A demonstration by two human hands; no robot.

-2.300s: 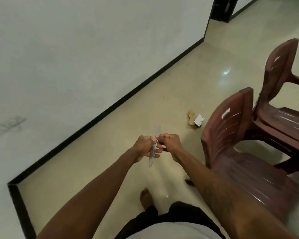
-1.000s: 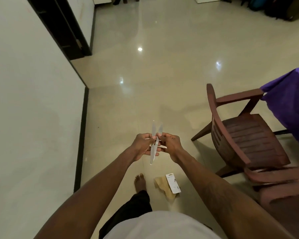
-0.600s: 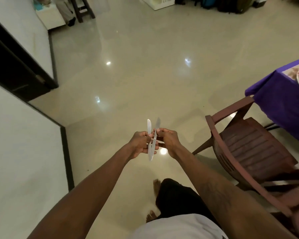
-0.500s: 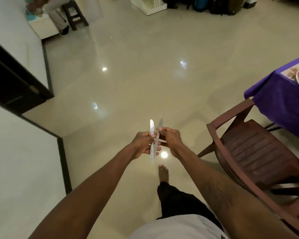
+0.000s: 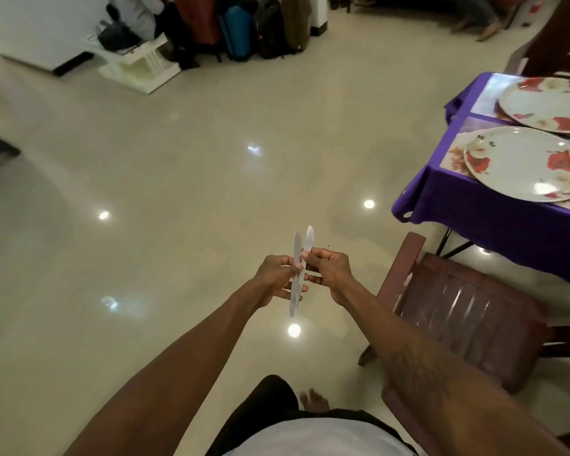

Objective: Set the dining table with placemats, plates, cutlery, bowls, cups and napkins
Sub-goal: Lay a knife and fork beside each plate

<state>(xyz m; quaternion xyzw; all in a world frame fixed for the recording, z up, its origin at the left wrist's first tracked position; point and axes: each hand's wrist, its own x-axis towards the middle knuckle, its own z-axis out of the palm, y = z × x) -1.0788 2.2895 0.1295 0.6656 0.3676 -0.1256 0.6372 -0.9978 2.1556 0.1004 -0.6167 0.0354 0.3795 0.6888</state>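
pinching two pale knives [image 5: 297, 248] upright over the floor [image 5: 178, 192], left hand [image 5: 273, 278] and right hand [image 5: 331, 269] clamp them mid-length, well apart from the surface [image 5: 474, 225] bearing flowered plates [image 5: 520, 162].

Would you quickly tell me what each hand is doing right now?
Left hand: pinching the white knives.
Right hand: pinching the same pair.

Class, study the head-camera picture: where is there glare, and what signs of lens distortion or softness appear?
Head view: round lamp reflections dot the glossy floor, one just below the knives; a small highlight sits on the nearer plate. Head view: the wide lens swells the forearms and tilts the purple table. Head view: the luggage at the top is dim and soft.
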